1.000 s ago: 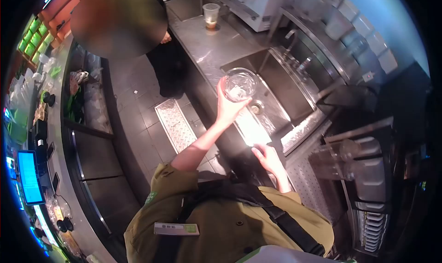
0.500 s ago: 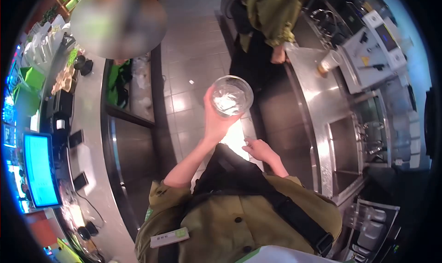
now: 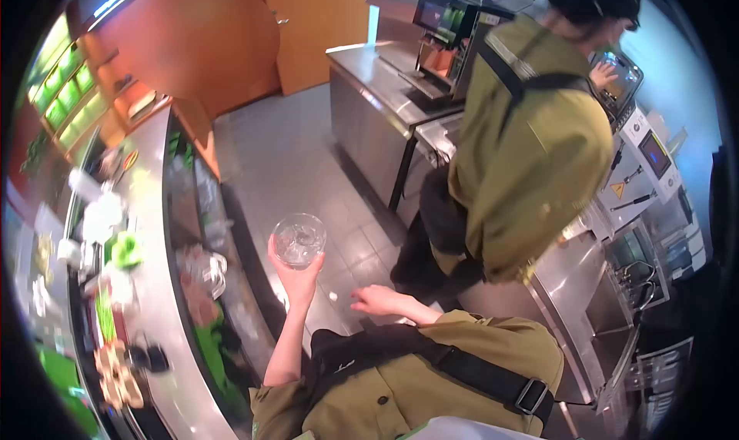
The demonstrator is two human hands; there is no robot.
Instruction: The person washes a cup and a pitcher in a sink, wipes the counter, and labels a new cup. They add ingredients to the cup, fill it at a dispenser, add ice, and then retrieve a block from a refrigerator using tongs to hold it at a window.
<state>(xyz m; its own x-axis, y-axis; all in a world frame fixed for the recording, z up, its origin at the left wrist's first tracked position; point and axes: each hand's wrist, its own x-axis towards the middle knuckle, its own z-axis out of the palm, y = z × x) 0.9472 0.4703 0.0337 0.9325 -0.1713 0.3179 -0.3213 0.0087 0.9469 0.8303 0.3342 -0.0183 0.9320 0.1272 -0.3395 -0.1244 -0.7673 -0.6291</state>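
Note:
My left hand [image 3: 296, 281] is wrapped round a clear cup [image 3: 301, 241], held out in front of me above the floor. Something clear, looking like ice or water, shows inside it. My right hand [image 3: 379, 301] hangs before my apron [image 3: 350, 359], apart from the cup. Its fingers are loosely stretched out and nothing is in them.
Close on the right stands a co-worker [image 3: 531, 155], a hand raised to a screen. Steel counters with a sink [image 3: 608, 301] run behind. A long counter [image 3: 181, 340] with shelves below lies left. Tiled floor [image 3: 269, 147] stretches ahead to an orange door [image 3: 319, 32].
My view has swung along the aisle. The cup in my left hand now appears farther left and lower. More of the co-worker shows, and my right hand stays free.

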